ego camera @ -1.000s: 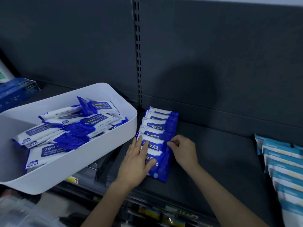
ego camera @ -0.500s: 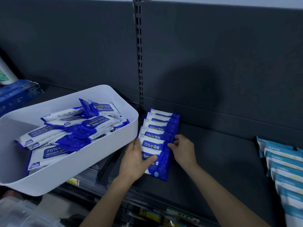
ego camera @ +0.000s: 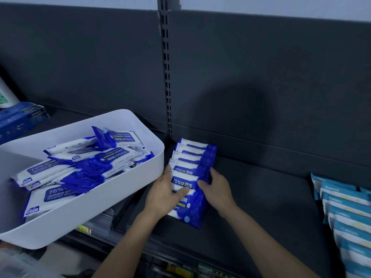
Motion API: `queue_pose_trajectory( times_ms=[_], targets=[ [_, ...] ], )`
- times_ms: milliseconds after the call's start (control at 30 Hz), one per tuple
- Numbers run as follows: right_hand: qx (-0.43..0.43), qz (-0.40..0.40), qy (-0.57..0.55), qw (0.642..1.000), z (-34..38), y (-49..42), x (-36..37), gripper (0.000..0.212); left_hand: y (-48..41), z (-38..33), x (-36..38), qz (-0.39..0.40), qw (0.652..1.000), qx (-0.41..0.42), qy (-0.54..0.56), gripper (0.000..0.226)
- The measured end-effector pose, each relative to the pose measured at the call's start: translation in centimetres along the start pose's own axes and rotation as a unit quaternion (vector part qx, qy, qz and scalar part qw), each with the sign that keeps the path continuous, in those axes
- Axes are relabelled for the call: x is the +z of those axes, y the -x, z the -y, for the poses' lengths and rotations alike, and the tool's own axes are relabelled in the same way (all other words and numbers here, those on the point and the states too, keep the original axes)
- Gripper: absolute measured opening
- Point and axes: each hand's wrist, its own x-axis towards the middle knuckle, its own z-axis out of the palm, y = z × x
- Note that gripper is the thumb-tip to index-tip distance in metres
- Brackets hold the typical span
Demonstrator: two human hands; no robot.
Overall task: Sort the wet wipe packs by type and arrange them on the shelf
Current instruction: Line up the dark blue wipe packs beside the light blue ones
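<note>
Wet wipe packs (ego camera: 195, 157), overlapping row, between left hand (ego camera: 162, 195) and right hand (ego camera: 217, 189)

The wipe packs (ego camera: 192, 169) at the frame's centre are royal blue and white. The bin (ego camera: 128, 189) at left is plain white; the shelf (ego camera: 261, 197) is dark grey. Packs at the right edge (ego camera: 349, 213) are pale blue and white.

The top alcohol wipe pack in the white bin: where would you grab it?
Pinch the top alcohol wipe pack across its narrow width, coming from above: it lies uppermost, tilted, long edges free, and the walls of the white bin likely block a sideways reach.
</note>
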Motion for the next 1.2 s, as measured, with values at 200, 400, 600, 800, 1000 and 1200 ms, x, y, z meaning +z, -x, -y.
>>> queue_pose_trajectory(
  times_ms=[200, 400, 600, 800, 1000, 1200],
  targets=[
    [-0.035, -0.005, 0.123, 0.992, -0.9, 0.3, -0.4, 0.021, 0.4, -0.2, 0.2, -0.018, 0.999, -0.030, 0.023, 0.058],
    [-0.049, -0.013, 0.128, 0.990, -0.1, 0.2, -1.8, 0.041, 1.6, -1.7, 0.2, -0.051, 0.989, -0.007, -0.140, 0.076],
    [-0.090, -0.003, 0.126, 0.988, 3.3, 0.5, -2.4, 0.042, 4.2, -5.5, -1.8, -0.069, 0.972, 0.014, -0.225, 0.040],
    [-0.204, 0.039, 0.115, 0.972, 9.8, 0.9, -0.9, 0.030, 5.9, -8.8, -7.8, -0.182, 0.970, 0.087, -0.134, 0.028],
    [-0.317, 0.106, 0.101, 0.937, 15.1, 1.1, 2.4, 0.023, 6.6, -9.3, -15.3, -0.252, 0.952, 0.074, -0.156, 0.023],
    [-0.315, 0.209, 0.190, 0.906, 17.7, -0.5, 5.8, 0.024, 5.5, -4.5, -23.0, -0.196, 0.943, -0.061, -0.263, 0.036]
  ],
)
